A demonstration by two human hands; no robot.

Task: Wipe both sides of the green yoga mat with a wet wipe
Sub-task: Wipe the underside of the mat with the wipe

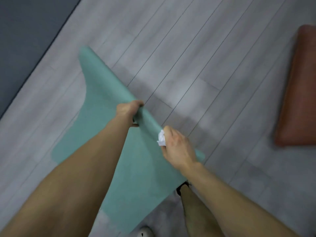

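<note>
here both hands [130,108] lift the green mat [106,93] off grey plank floor [196,57].

Two bare forearms [82,168], white shoe toe [145,232], black footwear [182,186] on other foot

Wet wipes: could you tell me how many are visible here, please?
1: a crumpled white wet wipe gripped in the right hand at the lifted edge of the green yoga mat; more could be hidden beneath it.
</note>
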